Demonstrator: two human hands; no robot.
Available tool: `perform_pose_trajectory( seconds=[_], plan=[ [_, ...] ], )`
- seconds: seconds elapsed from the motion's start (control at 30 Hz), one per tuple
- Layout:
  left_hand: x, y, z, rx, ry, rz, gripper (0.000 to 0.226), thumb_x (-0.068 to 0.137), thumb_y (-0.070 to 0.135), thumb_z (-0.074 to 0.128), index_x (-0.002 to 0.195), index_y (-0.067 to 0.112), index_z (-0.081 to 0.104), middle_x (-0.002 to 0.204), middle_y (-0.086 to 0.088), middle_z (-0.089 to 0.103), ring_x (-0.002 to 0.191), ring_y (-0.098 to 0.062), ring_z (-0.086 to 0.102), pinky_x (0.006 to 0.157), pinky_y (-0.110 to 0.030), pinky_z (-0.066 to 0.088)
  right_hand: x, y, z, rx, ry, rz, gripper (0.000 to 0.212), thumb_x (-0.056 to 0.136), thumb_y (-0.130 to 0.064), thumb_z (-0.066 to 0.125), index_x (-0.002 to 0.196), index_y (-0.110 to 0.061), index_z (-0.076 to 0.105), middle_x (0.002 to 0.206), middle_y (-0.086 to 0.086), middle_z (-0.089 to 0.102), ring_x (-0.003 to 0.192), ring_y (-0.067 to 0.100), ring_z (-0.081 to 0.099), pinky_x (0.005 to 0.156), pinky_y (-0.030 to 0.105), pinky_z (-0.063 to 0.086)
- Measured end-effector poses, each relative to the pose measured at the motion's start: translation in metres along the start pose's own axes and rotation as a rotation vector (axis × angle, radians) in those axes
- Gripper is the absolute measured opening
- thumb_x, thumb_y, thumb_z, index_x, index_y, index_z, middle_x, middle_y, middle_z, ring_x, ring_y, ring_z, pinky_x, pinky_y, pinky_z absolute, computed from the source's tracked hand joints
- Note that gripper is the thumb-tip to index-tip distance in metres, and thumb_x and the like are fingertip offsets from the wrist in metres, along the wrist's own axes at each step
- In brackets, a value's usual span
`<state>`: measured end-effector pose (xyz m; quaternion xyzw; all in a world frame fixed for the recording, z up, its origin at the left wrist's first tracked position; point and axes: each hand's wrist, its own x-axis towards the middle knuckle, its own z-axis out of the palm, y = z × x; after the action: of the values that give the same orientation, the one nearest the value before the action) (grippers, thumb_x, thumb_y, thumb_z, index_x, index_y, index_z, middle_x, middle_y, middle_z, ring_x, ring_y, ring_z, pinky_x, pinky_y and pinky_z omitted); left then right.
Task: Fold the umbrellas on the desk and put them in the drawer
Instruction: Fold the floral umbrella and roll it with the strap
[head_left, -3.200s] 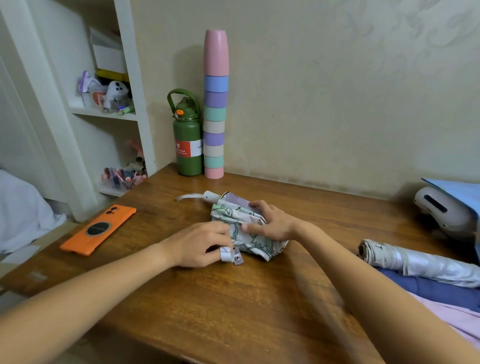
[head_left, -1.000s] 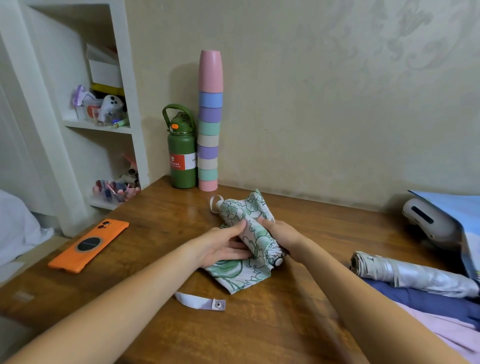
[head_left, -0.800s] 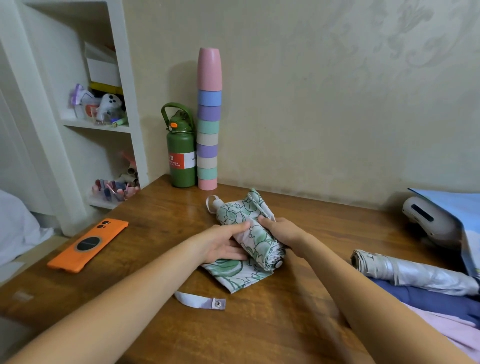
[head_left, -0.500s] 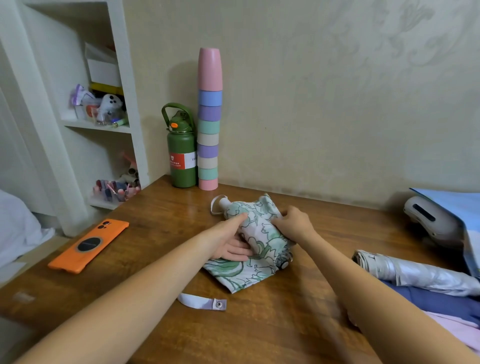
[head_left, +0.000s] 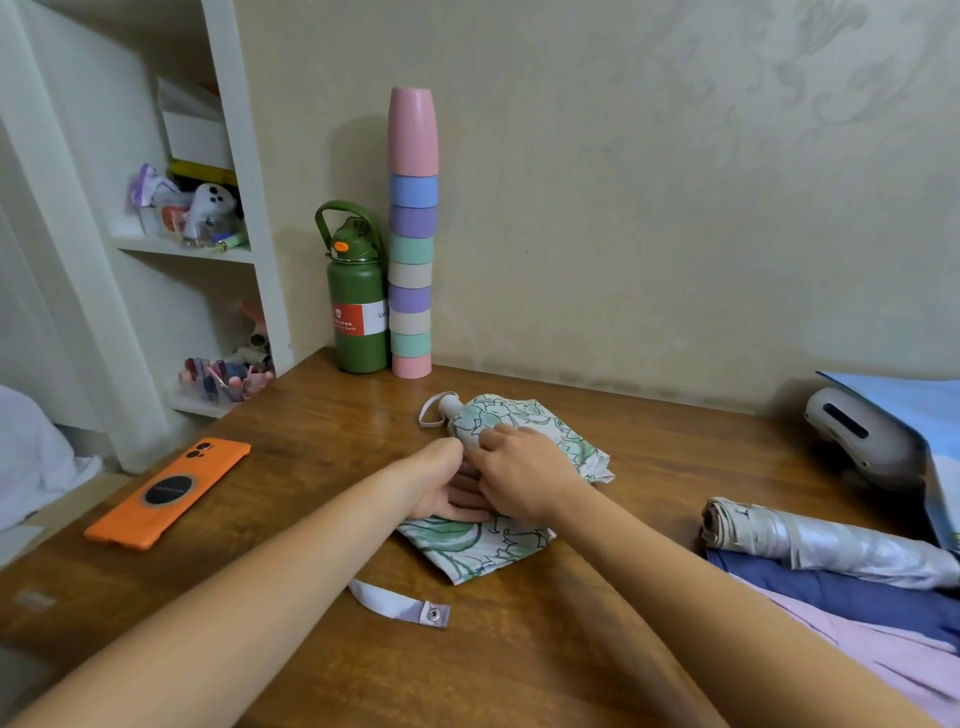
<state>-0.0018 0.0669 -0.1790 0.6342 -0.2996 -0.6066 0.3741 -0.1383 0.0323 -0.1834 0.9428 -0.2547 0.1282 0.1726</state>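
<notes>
Green-and-white patterned cloth of the umbrella (head_left: 524, 467) lies on the wooden tabletop (head_left: 322, 415), its long axis running from the handle end, nearest the stack of cups (head_left: 411, 234), back toward the person. Both hands are together on it: the left hand (head_left: 441, 488) lies beside and partly under the right hand (head_left: 519, 470), which presses down on the bundle with bent fingers. Nearer the person than the umbrella lies its loose strap (head_left: 400, 605), closer to the left arm, likely needed next.
</notes>
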Motion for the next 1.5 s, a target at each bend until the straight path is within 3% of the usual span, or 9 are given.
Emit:
perform_pose_trajectory(
  seconds=[0.1,0.27,0.53,0.73,1.13,1.23,1.3,1.4,1.5],
  plan=[
    [-0.003,-0.002,-0.001,-0.055,-0.014,-0.022,0.042,0.105,0.012,0.025,0.115,-0.007,0.061,0.103,-0.027,0.073,0.094,-0.036,0.073,0.083,-0.048,0.061,0.0,-0.005,0.007,-0.117,-0.123,0.228,0.029,0.101,-0.023,0.043,0.12,-0.011,0.061,0.118,0.011,0.057,0.109,0.031,0.054,0.081,0.04,0.043],
    [0.001,-0.004,-0.004,-0.063,-0.045,-0.036,0.039,0.104,0.012,0.029,0.117,-0.007,0.06,0.108,-0.026,0.072,0.096,-0.036,0.073,0.079,-0.045,0.062,0.006,-0.012,0.01,-0.239,-0.233,0.42,0.038,0.105,-0.034,0.043,0.133,-0.01,0.05,0.125,0.009,0.05,0.113,0.026,0.049,0.076,0.035,0.035],
    [0.008,-0.013,-0.003,0.002,-0.014,0.048,0.029,0.105,0.007,0.045,0.126,-0.001,0.063,0.101,-0.021,0.076,0.085,-0.03,0.077,0.071,-0.038,0.065,0.022,-0.01,0.011,-0.222,-0.46,0.662,0.044,0.101,-0.03,0.05,0.139,-0.007,0.048,0.129,0.017,0.051,0.119,0.032,0.05,0.094,0.044,0.054],
    [0.006,-0.014,0.003,0.149,0.022,0.111,0.038,0.108,0.011,0.038,0.143,0.011,0.054,0.092,-0.018,0.073,0.065,-0.025,0.075,0.059,-0.031,0.062,0.029,0.012,-0.003,-0.022,-0.484,0.653,0.034,0.096,-0.02,0.061,0.128,-0.009,0.058,0.124,0.01,0.063,0.112,0.029,0.064,0.087,0.039,0.06],
    [0.001,-0.011,0.012,0.145,-0.1,0.152,0.068,0.093,-0.015,0.027,0.154,0.011,0.039,0.108,-0.019,0.07,0.09,-0.031,0.077,0.08,-0.035,0.063,0.024,0.025,0.005,0.146,-0.397,0.739,0.07,0.079,-0.037,0.082,0.132,-0.006,0.047,0.123,0.009,0.061,0.115,0.029,0.062,0.088,0.037,0.054],
    [0.003,-0.011,0.011,0.573,0.184,0.447,0.043,0.098,-0.002,0.043,0.135,0.014,0.056,0.11,-0.01,0.068,0.083,-0.021,0.072,0.073,-0.032,0.062,0.019,0.024,0.003,0.142,-0.374,0.701,0.064,0.079,-0.035,0.082,0.125,-0.008,0.049,0.117,0.008,0.062,0.111,0.028,0.062,0.084,0.037,0.054],
    [0.006,-0.005,0.004,0.994,0.42,0.764,0.034,0.092,-0.001,0.053,0.119,0.02,0.054,0.118,-0.001,0.06,0.102,-0.02,0.062,0.086,-0.037,0.055,0.013,0.023,0.002,0.122,-0.357,0.645,0.057,0.078,-0.033,0.081,0.119,-0.009,0.048,0.112,0.008,0.062,0.108,0.029,0.061,0.079,0.037,0.051],
    [0.013,0.006,-0.008,1.473,0.353,1.003,0.068,0.084,0.009,0.067,0.144,0.022,0.038,0.149,0.003,0.039,0.144,-0.021,0.032,0.115,-0.039,0.029,0.005,0.018,-0.001,0.099,-0.286,0.556,0.059,0.078,-0.031,0.077,0.124,-0.009,0.047,0.116,0.01,0.062,0.112,0.032,0.059,0.085,0.04,0.05],
    [0.018,0.018,-0.017,1.753,0.23,0.839,0.101,0.083,0.032,0.077,0.16,0.018,0.014,0.165,0.001,0.023,0.157,-0.02,0.009,0.125,-0.049,0.008,0.0,0.011,-0.007,0.124,-0.211,0.455,0.07,0.078,-0.036,0.073,0.134,-0.008,0.042,0.121,0.009,0.061,0.116,0.032,0.056,0.093,0.042,0.05]
  ],
)
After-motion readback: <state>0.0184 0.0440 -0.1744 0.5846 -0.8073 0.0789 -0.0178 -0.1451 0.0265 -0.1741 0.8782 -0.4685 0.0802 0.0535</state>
